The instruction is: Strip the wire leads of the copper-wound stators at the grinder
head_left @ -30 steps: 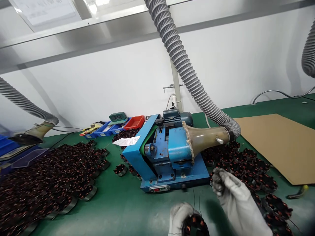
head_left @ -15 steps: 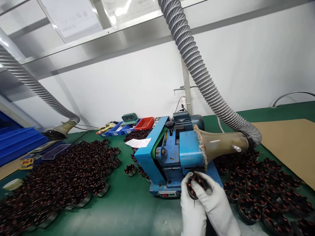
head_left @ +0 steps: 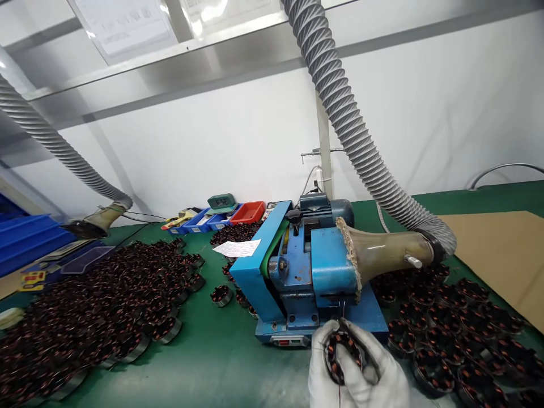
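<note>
Both my hands, left hand [head_left: 325,368] and right hand [head_left: 378,377], close around one stator [head_left: 342,350], wire leads up toward the blue machine [head_left: 306,277] (its slot faces me).

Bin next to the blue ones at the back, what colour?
Red, beside the blue bins behind the machine; head view shows it clearly.

A plain white workshop wall behind a green-topped bench

We see the bare white wall [head_left: 238,141] rise to a grey metal overhead shelf rail [head_left: 178,54] — bright ceiling light [head_left: 210,10] glares above it — and the green matted workbench [head_left: 221,362] spreads below.
</note>
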A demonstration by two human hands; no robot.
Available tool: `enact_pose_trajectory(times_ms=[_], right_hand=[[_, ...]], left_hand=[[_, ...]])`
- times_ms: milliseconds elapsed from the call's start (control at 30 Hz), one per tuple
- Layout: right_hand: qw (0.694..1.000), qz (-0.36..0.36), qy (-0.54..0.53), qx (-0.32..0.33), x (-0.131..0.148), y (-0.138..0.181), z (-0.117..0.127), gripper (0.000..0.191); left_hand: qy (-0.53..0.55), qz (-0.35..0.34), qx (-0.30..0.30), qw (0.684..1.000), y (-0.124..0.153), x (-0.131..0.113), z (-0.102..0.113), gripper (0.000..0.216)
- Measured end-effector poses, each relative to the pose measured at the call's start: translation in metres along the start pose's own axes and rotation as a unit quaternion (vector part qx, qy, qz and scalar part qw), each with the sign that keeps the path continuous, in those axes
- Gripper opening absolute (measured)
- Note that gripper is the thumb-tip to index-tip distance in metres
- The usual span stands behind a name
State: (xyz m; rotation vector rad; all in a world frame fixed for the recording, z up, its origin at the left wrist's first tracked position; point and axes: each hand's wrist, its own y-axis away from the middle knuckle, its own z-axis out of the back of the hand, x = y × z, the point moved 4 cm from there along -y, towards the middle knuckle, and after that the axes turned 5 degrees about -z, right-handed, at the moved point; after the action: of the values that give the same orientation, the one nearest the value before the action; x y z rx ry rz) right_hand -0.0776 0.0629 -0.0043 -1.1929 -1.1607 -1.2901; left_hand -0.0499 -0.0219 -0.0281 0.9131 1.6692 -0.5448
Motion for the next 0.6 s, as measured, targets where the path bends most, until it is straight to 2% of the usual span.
enact_pose_trajectory(times_ms=[133,300,433,600], right_hand=[[1.000,-0.025,-0.017,0.008,-0.003,-0.003,-0.002,0.036],[0.999,-0.003,-0.019,0.051,0.003,-0.027,-0.008,0.035],[0.999,0.006,-0.010,0.042,0.007,-0.030,-0.009,0.035],[1.000,-0.010,-0.014,0.024,0.009,-0.028,-0.006,0.038]], left_hand=[[0.001,-0.003,-0.007,1.000,-0.002,0.003,0.000,0.031],[-0.084,-0.054,0.072,0.992,-0.021,-0.013,-0.016,0.036],[-0.123,-0.067,0.111,0.984,-0.025,-0.023,-0.020,0.036],[-0.140,-0.082,0.119,0.980,-0.024,-0.026,-0.021,0.037]])
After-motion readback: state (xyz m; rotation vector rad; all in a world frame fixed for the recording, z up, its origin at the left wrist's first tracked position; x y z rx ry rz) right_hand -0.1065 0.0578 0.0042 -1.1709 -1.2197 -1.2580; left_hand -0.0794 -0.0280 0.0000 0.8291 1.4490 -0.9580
